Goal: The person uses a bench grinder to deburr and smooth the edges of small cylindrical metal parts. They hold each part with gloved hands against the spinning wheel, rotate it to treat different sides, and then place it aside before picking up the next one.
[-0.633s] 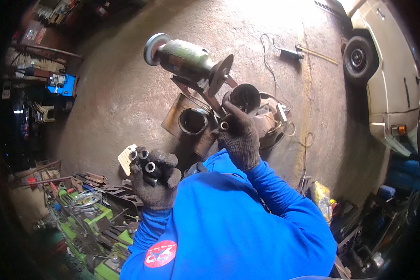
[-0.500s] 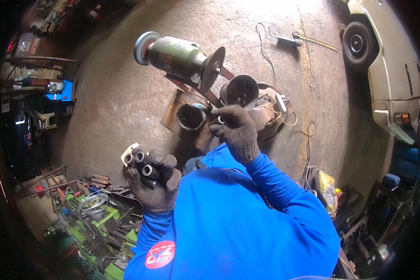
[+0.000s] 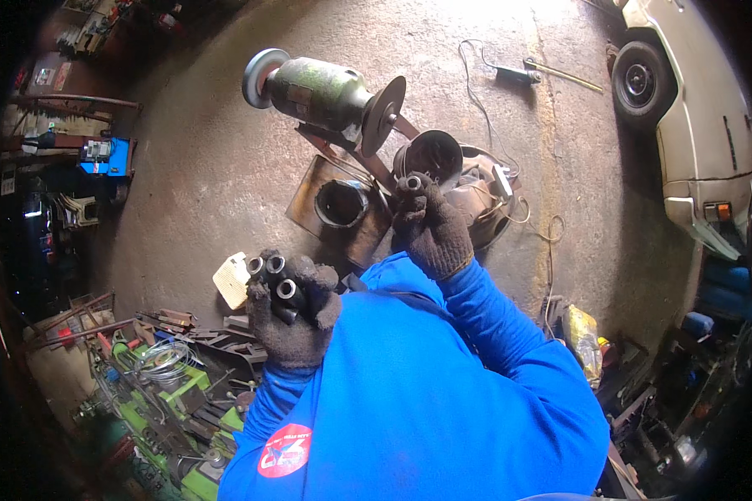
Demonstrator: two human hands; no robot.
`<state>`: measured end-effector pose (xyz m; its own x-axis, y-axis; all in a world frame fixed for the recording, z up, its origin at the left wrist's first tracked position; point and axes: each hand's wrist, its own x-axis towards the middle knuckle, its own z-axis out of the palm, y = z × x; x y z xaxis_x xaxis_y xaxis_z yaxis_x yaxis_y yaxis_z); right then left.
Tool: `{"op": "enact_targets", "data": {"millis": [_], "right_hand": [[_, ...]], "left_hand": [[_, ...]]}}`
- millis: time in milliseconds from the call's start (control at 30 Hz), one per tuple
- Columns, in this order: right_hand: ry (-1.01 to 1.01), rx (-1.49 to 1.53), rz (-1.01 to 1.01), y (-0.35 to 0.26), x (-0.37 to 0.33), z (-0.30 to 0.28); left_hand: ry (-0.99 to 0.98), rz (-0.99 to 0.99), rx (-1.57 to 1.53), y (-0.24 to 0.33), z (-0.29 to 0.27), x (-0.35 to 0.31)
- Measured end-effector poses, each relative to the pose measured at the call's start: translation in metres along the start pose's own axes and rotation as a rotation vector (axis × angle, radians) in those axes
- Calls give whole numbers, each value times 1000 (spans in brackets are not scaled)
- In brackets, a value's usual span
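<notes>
Both my hands wear dark knit gloves, and my sleeves are bright blue. My left hand (image 3: 292, 313) clutches three short metal tubes (image 3: 274, 277), their open ends facing up. My right hand (image 3: 430, 230) is raised higher and grips a single short metal tube (image 3: 413, 182), held just below the disc of a bench grinder (image 3: 326, 92) on a stand. The grinder has a green motor body and a wheel at each end.
Two dark round cans (image 3: 340, 203) (image 3: 430, 154) sit by the grinder's base on a rusty plate. A green lathe (image 3: 171, 392) with scrap metal lies lower left. A pale car (image 3: 698, 125) is parked at the right. A cable and tool (image 3: 510, 75) lie on the concrete floor.
The view has shifted slightly; my right hand with its tube stays near the grinder disc and the left hand still holds its tubes.
</notes>
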<state>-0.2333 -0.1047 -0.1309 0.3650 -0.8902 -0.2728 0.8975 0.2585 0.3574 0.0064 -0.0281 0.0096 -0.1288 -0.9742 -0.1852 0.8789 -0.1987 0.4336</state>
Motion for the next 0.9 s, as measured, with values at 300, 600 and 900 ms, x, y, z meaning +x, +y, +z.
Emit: {"op": "enact_targets", "data": {"millis": [300,600,900], "right_hand": [[-49,55,73,17,-3,9],[-41,77,103,15,8,0],[3,-319,-106,15,9,17]], "left_hand": [[43,35,-31,2,-22,-15],[65,64,-81,3,-22,-16],[134,26,7,1,-17,-6]]}}
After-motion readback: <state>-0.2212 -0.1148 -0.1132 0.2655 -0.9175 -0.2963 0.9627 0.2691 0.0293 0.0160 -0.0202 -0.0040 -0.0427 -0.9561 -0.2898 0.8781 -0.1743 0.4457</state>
